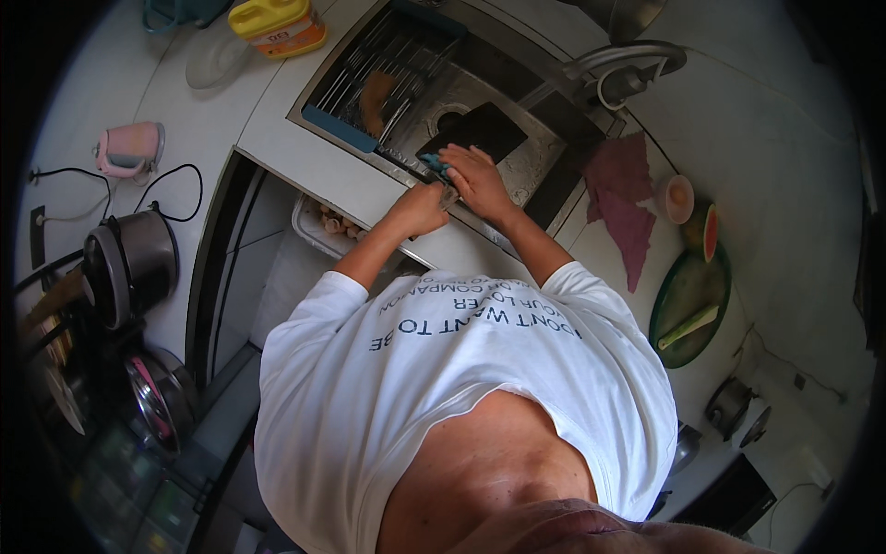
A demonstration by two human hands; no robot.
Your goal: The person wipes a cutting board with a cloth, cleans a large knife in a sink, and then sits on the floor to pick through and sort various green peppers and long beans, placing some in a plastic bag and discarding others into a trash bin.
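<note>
My left hand (421,209) is closed around the handle end of what looks like a cleaver, at the sink's front edge. The cleaver's broad dark blade (493,131) reaches over the sink basin (536,170), close to the drain. My right hand (477,181) presses a teal scrubbing cloth (435,163) against the near part of the blade. The fingers of that hand lie spread over the cloth and blade. Most of the handle is hidden inside my left fist.
A roll-up rack (415,52) with a brown curved object (376,102) spans the sink's left side. The faucet (626,59) arches at the right. Pink cloths (623,187) and a green tray (692,305) lie right; a yellow jug (277,28) stands back left. Below the counter, an open drawer holds a bin (304,225).
</note>
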